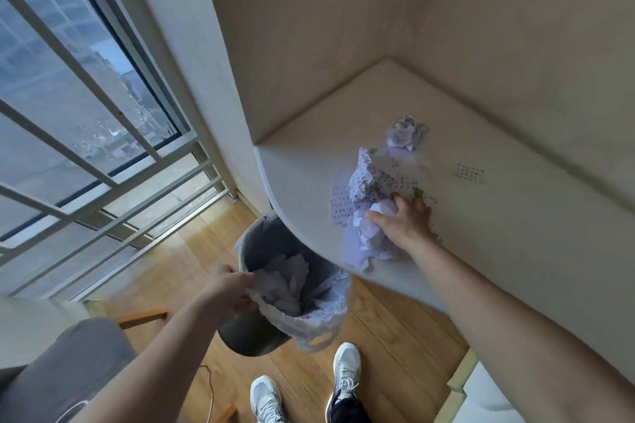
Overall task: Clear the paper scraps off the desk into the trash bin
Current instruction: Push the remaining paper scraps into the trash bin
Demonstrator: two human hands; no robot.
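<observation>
scraps could miss the bin from here. right hand [405,220] lies palm-down on the desk [481,134], fingers spread and loosely curled over a crumpled white paper wad [369,237] that sits just ahead of the fingertips, close to the desk's curved edge. beyond the fingers lie a printed crumpled sheet [366,175] and, farther out, a smaller paper ball [405,134]; flat printed bits [470,172] rest well off to the thumb-less side, out of the hand's sweep. left hand [228,288] is closed on the rim of the grey trash bin [261,244] and its white liner bag [319,316], holding the bin tilted just under the desk edge, already part full of paper. the bin mouth looks offset toward the left of the wad, so a fast push may send paper past the rim onto the wooden floor [388,330]. light wads can also bounce off the heap inside, and the one-handed grip on a tilted bin could slip.
</observation>
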